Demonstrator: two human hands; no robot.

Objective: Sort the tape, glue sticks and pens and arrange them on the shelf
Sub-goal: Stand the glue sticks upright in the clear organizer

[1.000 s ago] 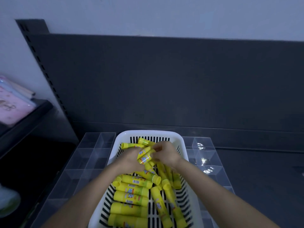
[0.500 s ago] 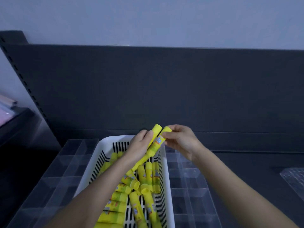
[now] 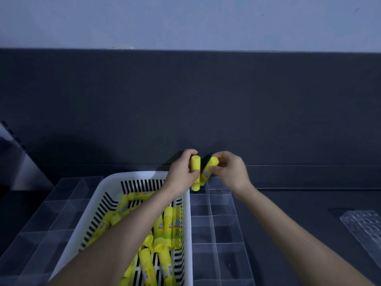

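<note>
My left hand grips a yellow glue stick held upright, its lower end at the far compartments of the clear divider tray. My right hand pinches a second yellow glue stick near its cap, tilted and leaning toward the first. Both sticks are just beyond the far right corner of the white slotted basket. Several more yellow glue sticks lie loose inside the basket, partly hidden under my left forearm.
The clear divider tray extends on both sides of the basket, its left part showing bare cells. A dark shelf back panel rises behind. A clear dimpled plastic sheet lies at the right on the dark shelf surface.
Both hands lifted glue sticks out of the basket and carried them to the right and farther back, over the tray's far cells. The sticks have separated, one in each hand.
</note>
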